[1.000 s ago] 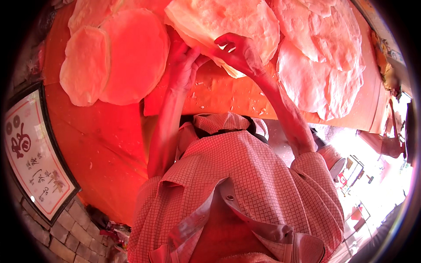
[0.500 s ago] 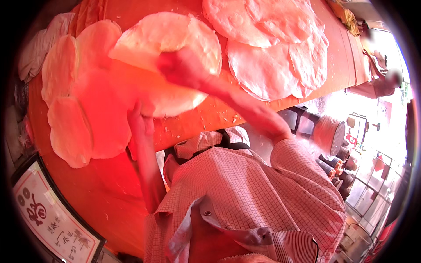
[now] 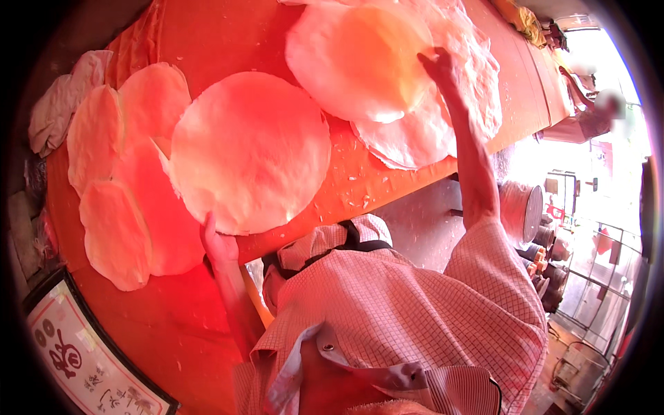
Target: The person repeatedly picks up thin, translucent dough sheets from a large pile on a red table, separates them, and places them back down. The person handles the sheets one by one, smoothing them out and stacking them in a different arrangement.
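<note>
Thin, round, pale dough sheets lie on an orange-covered table. My right hand (image 3: 440, 68) reaches out to the right and pinches the edge of one smooth sheet (image 3: 356, 55). That sheet is spread over the right-hand pile of sheets (image 3: 477, 76), partly covering it. At the near edge of another round sheet (image 3: 249, 152), in the middle of the table, is my left hand (image 3: 220, 243). Its fingers are stretched out and seem to touch the rim. Further left, several more sheets (image 3: 114, 232) overlap one another.
The orange table (image 3: 332, 200) carries scattered dough crumbs. A crumpled cloth (image 3: 66, 104) lies at the far left, and a framed sign (image 3: 93, 360) stands at the lower left. A wire rack (image 3: 602, 277) and spools are on the right. Another person (image 3: 588, 117) is at the far right.
My right hand has swung from the middle sheets to the right pile, and a dough sheet now lies over that pile. The middle sheet is now fully uncovered. My left hand has moved slightly nearer me.
</note>
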Available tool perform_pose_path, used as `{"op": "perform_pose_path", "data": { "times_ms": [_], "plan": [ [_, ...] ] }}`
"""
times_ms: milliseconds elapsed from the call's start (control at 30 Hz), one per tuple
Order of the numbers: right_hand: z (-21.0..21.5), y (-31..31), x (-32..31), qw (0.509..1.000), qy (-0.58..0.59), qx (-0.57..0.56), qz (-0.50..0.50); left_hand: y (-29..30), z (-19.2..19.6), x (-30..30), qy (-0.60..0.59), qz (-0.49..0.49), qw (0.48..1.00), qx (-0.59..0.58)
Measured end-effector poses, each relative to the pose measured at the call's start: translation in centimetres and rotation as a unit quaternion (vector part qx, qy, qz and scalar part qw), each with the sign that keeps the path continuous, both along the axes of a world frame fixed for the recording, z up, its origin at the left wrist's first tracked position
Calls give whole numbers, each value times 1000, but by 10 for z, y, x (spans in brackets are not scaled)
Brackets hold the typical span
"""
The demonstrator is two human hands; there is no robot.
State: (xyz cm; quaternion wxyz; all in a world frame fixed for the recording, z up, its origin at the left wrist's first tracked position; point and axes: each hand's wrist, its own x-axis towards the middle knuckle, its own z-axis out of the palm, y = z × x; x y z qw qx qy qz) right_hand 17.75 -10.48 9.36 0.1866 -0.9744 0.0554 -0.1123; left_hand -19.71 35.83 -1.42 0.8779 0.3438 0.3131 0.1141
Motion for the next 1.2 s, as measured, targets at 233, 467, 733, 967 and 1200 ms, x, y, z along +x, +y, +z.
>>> {"op": "perform_pose_path", "data": {
  "times_ms": [233,467,733,967,1200],
  "plan": [
    [-4,199,-120,877,222,257,341,-19,53,22,-152,-39,975,-158],
    [-30,295,-222,792,173,314,494,-16,28,41,-38,-102,983,145],
    [12,297,-163,850,27,227,475,-15,14,21,39,18,969,243],
    [106,189,-13,775,51,563,281,14,13,-6,37,31,985,165],
    [31,38,111,993,-90,64,31,-17,36,19,-6,-8,992,126]
  ]
}}
